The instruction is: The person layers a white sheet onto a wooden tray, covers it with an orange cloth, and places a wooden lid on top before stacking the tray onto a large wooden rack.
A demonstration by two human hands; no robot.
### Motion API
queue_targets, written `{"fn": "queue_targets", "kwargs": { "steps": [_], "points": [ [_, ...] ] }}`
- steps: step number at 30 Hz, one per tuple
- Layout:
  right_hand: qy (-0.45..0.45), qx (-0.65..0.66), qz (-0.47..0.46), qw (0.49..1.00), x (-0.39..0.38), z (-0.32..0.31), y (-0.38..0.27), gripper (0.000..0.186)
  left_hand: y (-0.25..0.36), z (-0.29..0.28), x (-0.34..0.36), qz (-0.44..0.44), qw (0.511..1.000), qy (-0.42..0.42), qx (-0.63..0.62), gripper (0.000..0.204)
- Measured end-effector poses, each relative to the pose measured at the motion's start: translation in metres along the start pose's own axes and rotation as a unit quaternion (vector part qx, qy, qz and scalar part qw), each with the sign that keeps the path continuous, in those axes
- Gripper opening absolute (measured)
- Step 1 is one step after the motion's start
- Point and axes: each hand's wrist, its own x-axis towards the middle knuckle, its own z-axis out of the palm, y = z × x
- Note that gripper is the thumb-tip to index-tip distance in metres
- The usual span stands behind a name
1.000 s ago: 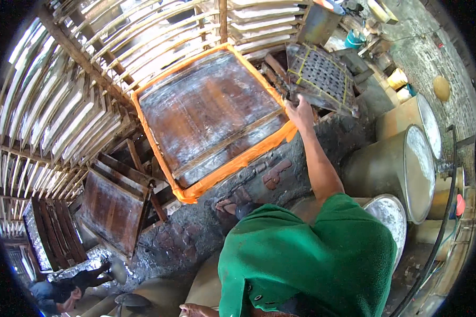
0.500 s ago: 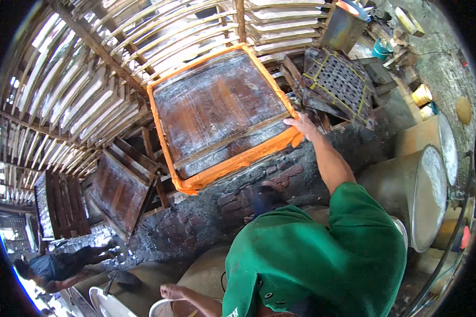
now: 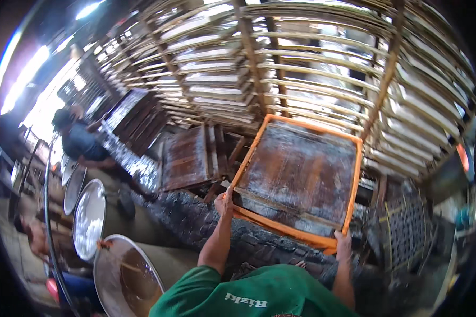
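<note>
A large square wooden board (image 3: 296, 171), brown and wet-looking with greyish patches, has orange cloth (image 3: 280, 231) running round its edge. It lies tilted in front of me beside the slatted wall. My left hand (image 3: 225, 202) is closed on its near left corner, the fingers partly hidden by the edge. At the near right corner my right hand (image 3: 343, 244) grips the cloth-covered rim. A wooden strip (image 3: 272, 207) crosses the board near its front side.
Left of the board stands another wooden frame (image 3: 184, 157). Large metal drums (image 3: 122, 274) with liquid or white contents line the lower left, where a person (image 3: 90, 142) works behind them. A woven dark panel (image 3: 407, 227) leans at the right. Bamboo slats (image 3: 322, 58) form the back wall.
My left hand has come from the drums to the board's near left corner. My right hand stays at the near right corner. The view has turned left.
</note>
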Motion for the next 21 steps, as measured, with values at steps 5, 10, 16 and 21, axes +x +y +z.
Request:
{"fn": "queue_targets", "kwargs": {
  "steps": [5, 10, 16, 21],
  "points": [
    [-0.008, -0.013, -0.018, 1.0, 0.01, -0.014, 0.014, 0.042, 0.008, 0.024, -0.012, -0.022, 1.0, 0.021, -0.005, 0.067],
    [-0.07, -0.016, -0.013, 0.997, 0.022, -0.019, 0.023, 0.042, -0.018, -0.018, -0.001, -0.05, 0.994, 0.052, 0.083, 0.069],
    [-0.1, 0.076, 0.165, 0.978, 0.072, -0.09, 0.015, 0.035, -0.019, -0.005, -0.106, -0.057, 0.99, 0.11, 0.069, 0.07],
    [-0.089, 0.019, 0.152, 0.984, 0.045, -0.09, -0.001, 0.041, -0.001, -0.001, -0.102, -0.086, 0.991, 0.079, 0.064, 0.068]
  ]
}}
